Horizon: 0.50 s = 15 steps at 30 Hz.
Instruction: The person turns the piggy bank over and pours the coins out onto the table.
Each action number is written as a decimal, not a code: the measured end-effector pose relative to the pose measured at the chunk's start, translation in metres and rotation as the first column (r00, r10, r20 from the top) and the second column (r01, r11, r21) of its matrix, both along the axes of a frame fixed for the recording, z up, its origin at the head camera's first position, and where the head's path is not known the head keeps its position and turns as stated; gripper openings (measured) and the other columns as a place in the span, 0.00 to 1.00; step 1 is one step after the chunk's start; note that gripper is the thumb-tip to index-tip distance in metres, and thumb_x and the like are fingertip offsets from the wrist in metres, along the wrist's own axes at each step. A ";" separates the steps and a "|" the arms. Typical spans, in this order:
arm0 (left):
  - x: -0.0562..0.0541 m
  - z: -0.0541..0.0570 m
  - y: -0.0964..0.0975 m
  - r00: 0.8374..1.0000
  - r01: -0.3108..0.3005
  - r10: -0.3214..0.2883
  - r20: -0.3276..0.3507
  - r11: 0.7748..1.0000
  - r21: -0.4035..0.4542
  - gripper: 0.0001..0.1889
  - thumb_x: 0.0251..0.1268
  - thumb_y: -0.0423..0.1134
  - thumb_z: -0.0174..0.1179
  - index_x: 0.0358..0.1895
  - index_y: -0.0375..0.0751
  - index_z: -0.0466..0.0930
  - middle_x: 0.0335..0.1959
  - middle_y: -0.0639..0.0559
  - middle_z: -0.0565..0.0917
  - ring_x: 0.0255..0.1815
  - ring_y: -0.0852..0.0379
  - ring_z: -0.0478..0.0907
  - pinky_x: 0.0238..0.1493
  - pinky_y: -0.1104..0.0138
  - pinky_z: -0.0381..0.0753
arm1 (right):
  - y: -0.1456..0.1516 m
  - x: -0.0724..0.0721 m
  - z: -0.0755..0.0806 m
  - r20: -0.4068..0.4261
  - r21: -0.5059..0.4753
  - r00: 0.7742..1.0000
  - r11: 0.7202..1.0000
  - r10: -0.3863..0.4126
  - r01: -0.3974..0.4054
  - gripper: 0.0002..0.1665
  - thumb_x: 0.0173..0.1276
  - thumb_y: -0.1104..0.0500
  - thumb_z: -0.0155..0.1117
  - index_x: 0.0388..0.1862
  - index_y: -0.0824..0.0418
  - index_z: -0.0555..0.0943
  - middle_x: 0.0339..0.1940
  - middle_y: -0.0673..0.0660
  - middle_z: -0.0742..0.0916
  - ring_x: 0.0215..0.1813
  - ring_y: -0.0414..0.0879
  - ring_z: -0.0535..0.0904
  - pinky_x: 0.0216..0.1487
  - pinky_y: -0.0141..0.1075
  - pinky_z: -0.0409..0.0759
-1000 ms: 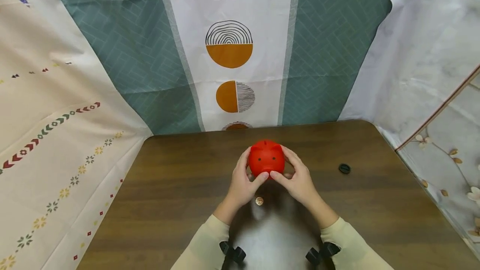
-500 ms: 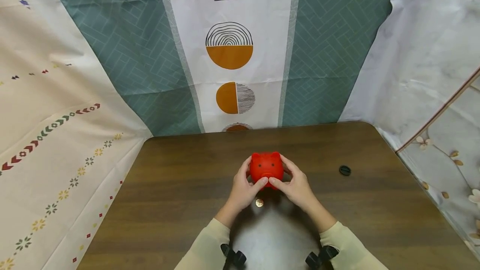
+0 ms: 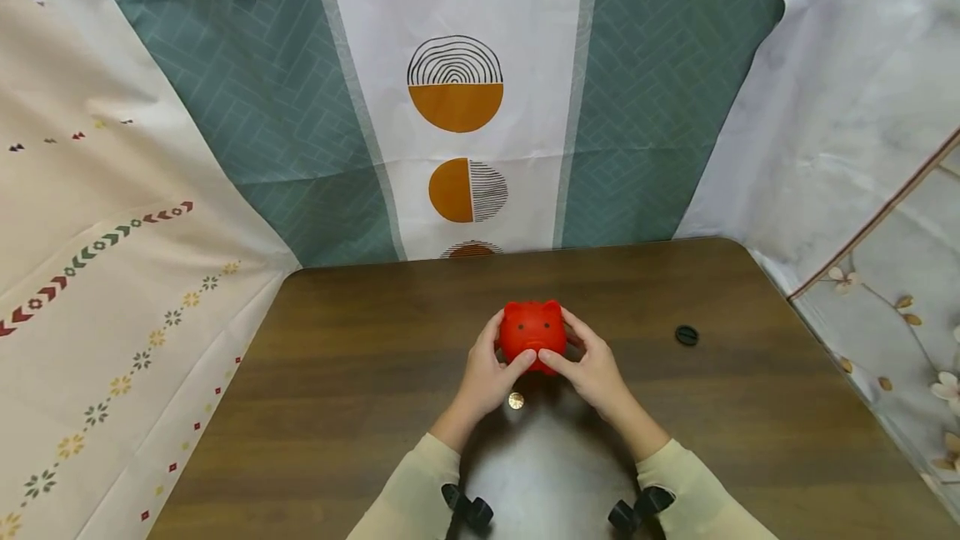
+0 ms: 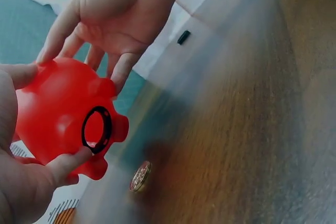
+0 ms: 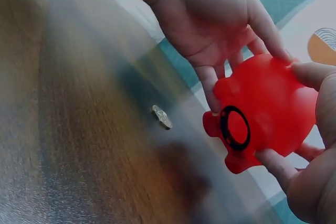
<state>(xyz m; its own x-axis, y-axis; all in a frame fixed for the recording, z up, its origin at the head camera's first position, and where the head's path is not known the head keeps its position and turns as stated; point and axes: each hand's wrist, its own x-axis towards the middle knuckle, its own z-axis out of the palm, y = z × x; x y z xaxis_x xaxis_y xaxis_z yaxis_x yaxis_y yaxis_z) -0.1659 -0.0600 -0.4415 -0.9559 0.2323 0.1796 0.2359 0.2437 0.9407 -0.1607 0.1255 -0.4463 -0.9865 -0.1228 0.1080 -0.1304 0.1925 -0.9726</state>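
Both hands hold a red piggy bank above the table, its face with two black eyes turned toward the head camera. My left hand grips its left side and my right hand its right side, thumbs meeting low at the front. From below, the left wrist view shows the stubby legs and a round hole edged by a black ring; this underside of the piggy bank also shows in the right wrist view. A gold coin lies on the table just in front of the hands.
A small round black plug lies on the brown wooden table, to the right of the hands. Patterned cloths hang behind the table and along both sides. Light glares off the table between the forearms.
The piggy bank came slightly toward me and tipped, so the slot on top no longer shows. Over the last half second the hands have kept nearly the same hold and place.
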 end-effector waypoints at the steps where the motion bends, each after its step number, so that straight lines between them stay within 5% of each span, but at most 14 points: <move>1: 0.000 -0.002 0.000 1.000 0.000 0.000 0.000 1.000 0.011 0.38 0.63 0.38 0.62 0.72 0.32 0.54 0.65 0.38 0.69 0.56 0.41 0.75 0.44 0.57 0.83 | 0.000 0.000 0.000 -0.003 0.005 1.000 1.000 -0.003 0.003 0.43 0.61 0.59 0.70 0.74 0.60 0.62 0.67 0.64 0.73 0.62 0.65 0.70 0.47 0.48 0.82; 4: 0.000 -0.007 0.000 0.999 -0.002 0.004 -0.035 0.999 0.046 0.37 0.63 0.37 0.62 0.72 0.33 0.55 0.64 0.39 0.69 0.55 0.42 0.75 0.43 0.58 0.83 | -0.001 0.001 -0.001 -0.038 -0.008 0.999 1.000 0.005 -0.005 0.43 0.61 0.59 0.70 0.73 0.60 0.63 0.67 0.64 0.73 0.61 0.65 0.70 0.46 0.46 0.83; 6: -0.001 -0.013 0.001 0.992 -0.007 0.016 -0.129 0.998 0.068 0.39 0.61 0.36 0.64 0.73 0.33 0.54 0.66 0.39 0.67 0.57 0.41 0.74 0.44 0.57 0.83 | 0.000 -0.001 -0.004 -0.133 -0.007 0.991 1.000 0.008 -0.009 0.43 0.59 0.61 0.72 0.73 0.60 0.64 0.68 0.62 0.72 0.61 0.64 0.71 0.45 0.43 0.83; 10: -0.008 -0.020 0.002 0.938 -0.008 0.043 -0.345 0.995 0.101 0.43 0.56 0.36 0.66 0.74 0.37 0.53 0.72 0.42 0.59 0.63 0.42 0.69 0.48 0.55 0.81 | 0.000 -0.010 -0.006 -0.355 -0.008 0.935 1.000 0.014 -0.018 0.45 0.56 0.64 0.74 0.72 0.59 0.65 0.71 0.58 0.69 0.64 0.60 0.70 0.43 0.43 0.84; 12: -0.013 -0.020 0.001 0.939 -0.009 0.043 -0.341 0.995 0.100 0.42 0.57 0.37 0.66 0.74 0.39 0.52 0.72 0.44 0.61 0.63 0.44 0.70 0.49 0.56 0.81 | -0.001 -0.015 -0.006 -0.373 0.016 0.928 1.000 0.004 0.003 0.45 0.57 0.63 0.73 0.72 0.57 0.65 0.71 0.58 0.69 0.63 0.59 0.71 0.42 0.43 0.84; 15: -0.013 -0.011 -0.001 0.983 0.007 0.012 -0.183 0.995 0.102 0.40 0.61 0.38 0.64 0.73 0.37 0.53 0.66 0.42 0.67 0.59 0.44 0.73 0.46 0.57 0.83 | -0.003 -0.014 -0.001 -0.253 0.036 0.967 0.999 -0.005 0.015 0.43 0.60 0.61 0.72 0.72 0.59 0.65 0.69 0.60 0.71 0.61 0.61 0.73 0.47 0.50 0.82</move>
<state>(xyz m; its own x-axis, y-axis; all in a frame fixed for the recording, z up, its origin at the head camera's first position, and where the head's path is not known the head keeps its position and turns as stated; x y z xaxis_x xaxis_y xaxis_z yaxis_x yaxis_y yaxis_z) -0.1793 -0.0613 -0.4527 -0.9052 0.2016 0.3742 0.4060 0.1495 0.9016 -0.1748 0.1224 -0.4470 -0.9289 -0.1219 0.3497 -0.3692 0.2306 -0.9003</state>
